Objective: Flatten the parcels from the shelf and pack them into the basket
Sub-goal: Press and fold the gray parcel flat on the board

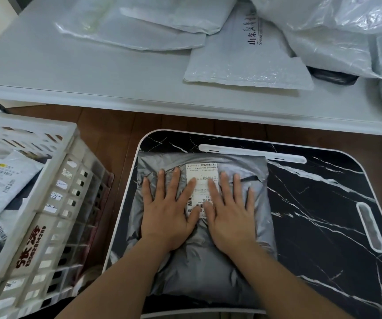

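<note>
**Grey parcel pressed flat on the marble-patterned table**

Grey plastic wraps the parcel [202, 226], which lies on the left half of the small black marble-patterned table [319, 226], its top edge just below the white slot [252, 153] along the table's far edge. A white shipping label [201, 180] sits on the parcel's upper middle. The left hand [169, 210] and right hand [229, 210] lie side by side, palms down, fingers spread and straight, pressing on the parcel; the inner fingers of both cover part of the label. A white oval handle cutout [369, 226] lies near the table's right edge.

Just beyond the left edge stands the white slatted basket [54, 203], with white labelled parcels [1, 187] already inside. Beyond the far edge runs the pale shelf [93, 72], carrying a white bubble mailer [243, 61] with black print, translucent poly bags [139, 24] and something dark [332, 74] under the bags at right.
</note>
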Demonstrator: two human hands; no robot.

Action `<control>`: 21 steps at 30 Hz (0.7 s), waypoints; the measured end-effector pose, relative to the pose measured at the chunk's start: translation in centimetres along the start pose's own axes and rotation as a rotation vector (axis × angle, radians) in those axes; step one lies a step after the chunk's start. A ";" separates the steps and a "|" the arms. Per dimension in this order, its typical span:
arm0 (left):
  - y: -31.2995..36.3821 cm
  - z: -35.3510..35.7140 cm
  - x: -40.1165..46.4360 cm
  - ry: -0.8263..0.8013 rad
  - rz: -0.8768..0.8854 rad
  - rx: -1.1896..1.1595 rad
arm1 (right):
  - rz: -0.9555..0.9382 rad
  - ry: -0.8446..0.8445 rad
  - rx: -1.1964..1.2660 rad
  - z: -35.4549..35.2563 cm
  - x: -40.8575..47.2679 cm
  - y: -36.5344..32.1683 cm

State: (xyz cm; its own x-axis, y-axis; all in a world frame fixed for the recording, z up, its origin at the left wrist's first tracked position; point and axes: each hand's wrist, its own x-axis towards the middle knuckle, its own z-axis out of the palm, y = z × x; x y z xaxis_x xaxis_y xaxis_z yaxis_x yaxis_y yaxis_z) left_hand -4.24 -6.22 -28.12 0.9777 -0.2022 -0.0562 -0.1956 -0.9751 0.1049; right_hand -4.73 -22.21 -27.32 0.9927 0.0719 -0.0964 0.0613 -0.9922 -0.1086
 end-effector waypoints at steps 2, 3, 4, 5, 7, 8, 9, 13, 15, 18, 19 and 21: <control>0.1 0.0 -0.1 -0.022 0.006 -0.012 | -0.007 -0.021 0.015 0.6 -0.4 -0.4; 0.0 -0.1 0.1 -0.031 0.006 -0.018 | -0.006 -0.014 0.014 0.7 -0.4 -0.3; -0.2 -0.2 0.3 -0.038 0.008 -0.025 | -0.010 -0.006 0.007 0.7 -0.3 -0.2; -0.4 -0.3 0.5 -0.043 0.016 -0.025 | -0.020 0.006 -0.002 0.8 -0.4 -0.1; -1.3 -0.8 1.3 -0.061 0.037 0.008 | -0.028 0.016 -0.012 0.9 -0.4 0.0; -1.7 -0.9 1.8 -0.071 0.049 0.024 | -0.027 0.014 -0.019 0.9 -0.3 0.0; -2.2 -1.1 2.5 -0.083 0.053 0.038 | -0.025 0.002 -0.022 0.9 -0.3 0.0; -3.7 -1.3 4.6 -0.122 -0.071 0.047 | -0.025 -0.006 -0.036 1.1 -0.2 0.2; -4.1 -1.5 4.8 -0.156 -0.118 0.053 | -0.025 -0.004 -0.038 1.2 -0.2 0.2; -3.5 -2.4 4.1 -0.167 -0.178 0.087 | -0.019 -0.007 -0.044 1.1 -0.2 0.1; -2.8 -2.8 3.6 -0.164 -0.192 0.075 | -0.014 -0.021 -0.046 1.0 -0.1 0.0; -0.8 -3.5 1.7 -0.151 -0.149 0.014 | -0.012 -0.038 -0.045 0.7 -0.2 -0.1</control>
State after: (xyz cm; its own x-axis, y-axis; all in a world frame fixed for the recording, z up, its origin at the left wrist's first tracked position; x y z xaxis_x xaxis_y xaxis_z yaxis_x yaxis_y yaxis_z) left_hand -2.14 -5.48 -24.80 0.9736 -0.0663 -0.2183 -0.0520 -0.9961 0.0708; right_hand -5.02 -22.04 -28.03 0.9873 0.0864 -0.1334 0.0782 -0.9948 -0.0654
